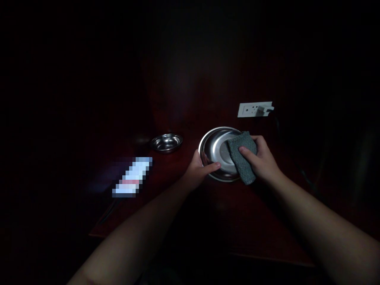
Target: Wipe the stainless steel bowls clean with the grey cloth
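Note:
A shiny metal bowl is tilted with its inside facing me. My left hand grips its lower left rim, the thumb lying over the inner wall and the other fingers hidden behind. On the right side of the bowl, my right hand holds a folded grey-green cloth, thumb on top of it. The cloth covers the bowl's right rim and part of its inside. Whether the right fingers also grip the rim behind the cloth is hidden.
A smaller metal bowl sits on the dark red table, left of my hands. Nearer stands a bright, pixelated screen with a cable below it. A white wall socket holds a plug at the back right. Surroundings are very dark.

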